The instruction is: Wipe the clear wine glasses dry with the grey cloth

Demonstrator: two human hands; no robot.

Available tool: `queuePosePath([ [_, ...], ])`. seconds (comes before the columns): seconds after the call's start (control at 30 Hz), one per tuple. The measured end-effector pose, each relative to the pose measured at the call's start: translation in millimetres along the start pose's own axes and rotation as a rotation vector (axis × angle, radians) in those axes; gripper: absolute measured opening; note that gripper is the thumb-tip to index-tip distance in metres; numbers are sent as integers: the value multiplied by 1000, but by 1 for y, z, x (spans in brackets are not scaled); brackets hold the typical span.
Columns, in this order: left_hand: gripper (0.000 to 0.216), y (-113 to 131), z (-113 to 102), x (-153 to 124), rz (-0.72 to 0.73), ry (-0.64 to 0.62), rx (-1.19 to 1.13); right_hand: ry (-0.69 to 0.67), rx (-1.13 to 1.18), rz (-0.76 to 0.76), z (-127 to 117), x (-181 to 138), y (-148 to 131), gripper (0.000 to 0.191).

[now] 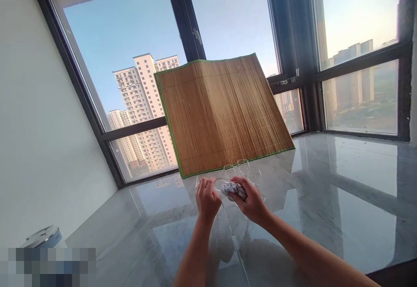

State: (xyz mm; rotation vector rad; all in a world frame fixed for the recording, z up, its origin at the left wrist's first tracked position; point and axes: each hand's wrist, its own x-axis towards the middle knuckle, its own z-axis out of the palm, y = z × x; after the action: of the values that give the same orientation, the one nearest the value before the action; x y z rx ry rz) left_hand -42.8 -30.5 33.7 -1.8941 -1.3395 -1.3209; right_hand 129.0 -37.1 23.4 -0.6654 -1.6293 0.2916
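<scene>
My left hand (208, 198) has its fingers curled round a clear glass cup (219, 186), whose rim shows between my two hands. The rest of that cup is mostly hidden by the fingers. A crumpled white cloth with dark markings (233, 189) is gripped in my right hand (250, 200), close beside the cup's rim. Just beyond my hands, more clear glass cups stand on the glossy grey surface: one glass cup (229, 169), a second glass cup (243, 165) and a third glass cup (254, 176), partly behind my right hand.
A brown bamboo mat (224, 113) with green edging leans against the dark window frame (185, 18) behind the cups. The grey marble-look surface (312, 200) mirrors the windows. At the lower left is a round white-and-blue container (48, 237), partly pixelated, near a white wall (48, 126).
</scene>
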Motion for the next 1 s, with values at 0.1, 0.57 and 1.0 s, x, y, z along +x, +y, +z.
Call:
queuePosePath([
  [0.1,43,3,-3,-1,79,-27,-33,120,-7,13,-7,6,-1,29],
  [0.57,48,16,-2,0,-121,38,-107,104,359,243,-28,28,-7,34],
  [1.0,18,68,-1,-9,-543,-198,-879,891,125,162,-72,52,36,47],
])
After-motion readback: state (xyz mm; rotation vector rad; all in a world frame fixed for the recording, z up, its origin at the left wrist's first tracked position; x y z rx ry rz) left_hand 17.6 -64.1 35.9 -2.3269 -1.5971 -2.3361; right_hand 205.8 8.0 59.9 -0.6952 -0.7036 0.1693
